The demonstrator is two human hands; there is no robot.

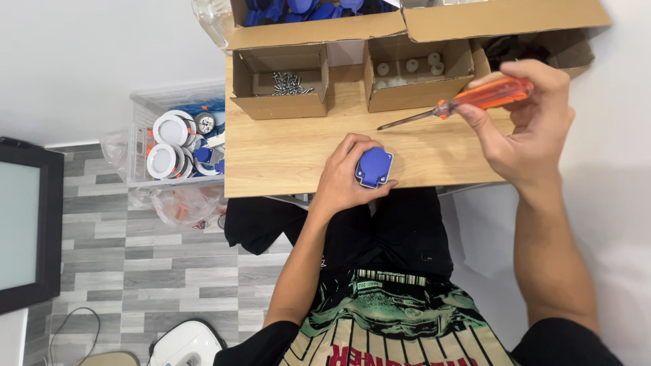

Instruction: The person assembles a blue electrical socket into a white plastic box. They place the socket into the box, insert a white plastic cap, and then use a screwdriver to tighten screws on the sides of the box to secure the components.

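Observation:
My left hand (344, 177) grips a small blue plastic socket part (373, 167) at the near edge of a wooden table (285, 152). My right hand (529, 125) is raised over the right side of the table and holds a screwdriver (468, 102) with an orange translucent handle. Its metal shaft points left and slightly down, with the tip hanging in front of a cardboard box, apart from the blue part.
Several open cardboard boxes line the table's far edge: one with screws (288, 83), one with small white pieces (410, 66), one with blue parts (305, 9). A clear bin of round white and blue parts (178, 141) stands left of the table, on the floor.

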